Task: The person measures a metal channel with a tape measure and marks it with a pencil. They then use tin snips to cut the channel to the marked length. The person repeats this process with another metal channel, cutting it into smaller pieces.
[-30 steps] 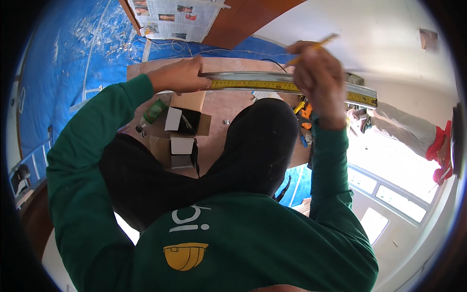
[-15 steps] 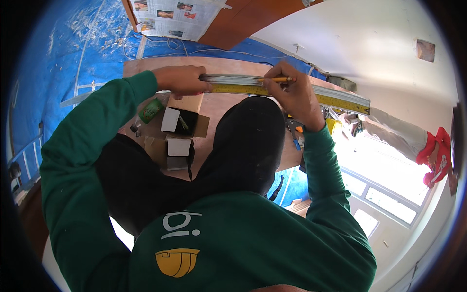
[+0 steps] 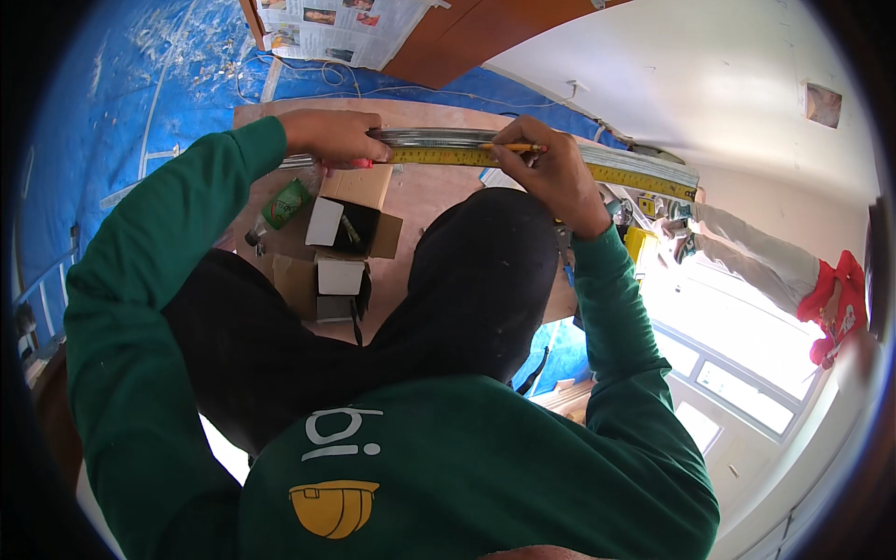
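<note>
A long grey metal profile (image 3: pixel 434 138) lies across the picture above my knees, with the yellow tape measure blade (image 3: pixel 439 157) stretched along its near side toward the right. My left hand (image 3: pixel 334 136) is closed round the profile's left part and the tape's end there; a small red piece shows under the fingers. In my right hand (image 3: pixel 553 170) a yellow pencil (image 3: pixel 523 147) is pinched, its tip at the profile just above the tape. Part of the profile and tape is hidden behind the right hand.
Below, on a wooden board (image 3: pixel 401 201), are an open cardboard box (image 3: pixel 381 233), a smaller box (image 3: pixel 341 306) and a green can-like container (image 3: pixel 285 205). Blue sheeting (image 3: pixel 112 140) covers the floor. At the right stands another person in light trousers (image 3: pixel 761 245) and red top.
Both hands, the profile and the tape appear slightly higher and further left. The pencil tip has shifted left along the profile, still in the right hand.
</note>
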The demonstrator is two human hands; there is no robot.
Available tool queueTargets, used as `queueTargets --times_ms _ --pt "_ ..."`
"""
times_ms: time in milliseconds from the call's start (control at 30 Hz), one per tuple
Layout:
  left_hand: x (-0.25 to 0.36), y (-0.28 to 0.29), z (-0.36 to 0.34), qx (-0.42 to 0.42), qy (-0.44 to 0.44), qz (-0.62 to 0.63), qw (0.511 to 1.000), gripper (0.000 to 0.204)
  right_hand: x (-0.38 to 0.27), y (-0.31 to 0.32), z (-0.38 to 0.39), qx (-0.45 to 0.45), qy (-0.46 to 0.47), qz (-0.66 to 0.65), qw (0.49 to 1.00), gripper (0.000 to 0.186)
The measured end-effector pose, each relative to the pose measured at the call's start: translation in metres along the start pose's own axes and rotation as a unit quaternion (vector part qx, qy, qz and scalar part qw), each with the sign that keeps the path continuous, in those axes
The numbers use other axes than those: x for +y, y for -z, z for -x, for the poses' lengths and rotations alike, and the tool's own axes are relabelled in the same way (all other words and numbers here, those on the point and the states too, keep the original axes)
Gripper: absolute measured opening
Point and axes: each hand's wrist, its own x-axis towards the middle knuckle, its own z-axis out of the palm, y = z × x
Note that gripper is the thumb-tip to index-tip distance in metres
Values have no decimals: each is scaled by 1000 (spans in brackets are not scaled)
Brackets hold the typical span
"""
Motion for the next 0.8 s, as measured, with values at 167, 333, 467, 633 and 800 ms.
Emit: queueTargets --times_ms 167,333,467,633,800 --pt "1 9 -3 -23 12 5 1000 68 5 -6 -9 11 31 13 999 16" --pt "-2 14 -4 -38 11 21 999 71 7 -10 -13 11 37 27 999 16" --pt "-1 16 -3 -36 9 17 999 70 7 -11 -13 13 51 34 998 16" --pt "1 18 -1 -50 11 23 998 70 4 -10 -12 2 39 37 999 15" --pt "1 18 -1 -44 11 12 999 69 3 -9 -11 -4 25 40 999 14"
